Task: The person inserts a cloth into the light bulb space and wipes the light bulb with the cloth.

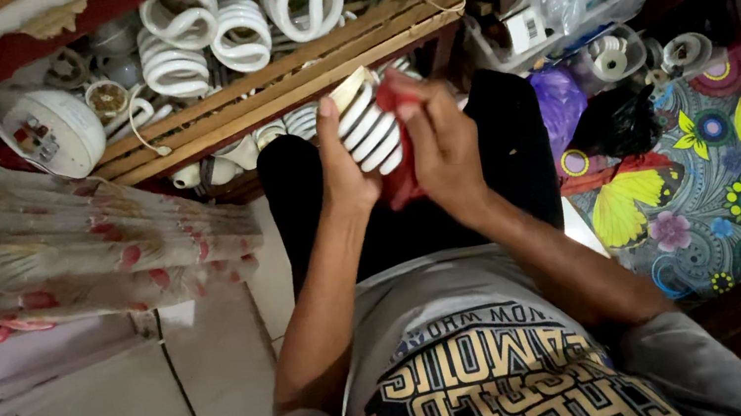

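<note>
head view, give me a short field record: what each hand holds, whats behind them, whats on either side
left hand: left hand grips a white spiral glass lamp tube
right hand: right hand presses a red cloth against the tube
behind: slatted wooden crate filled with more white spiral lamps
left side: flowered pink fabric
right side: colourful butterfly-patterned mat
</note>
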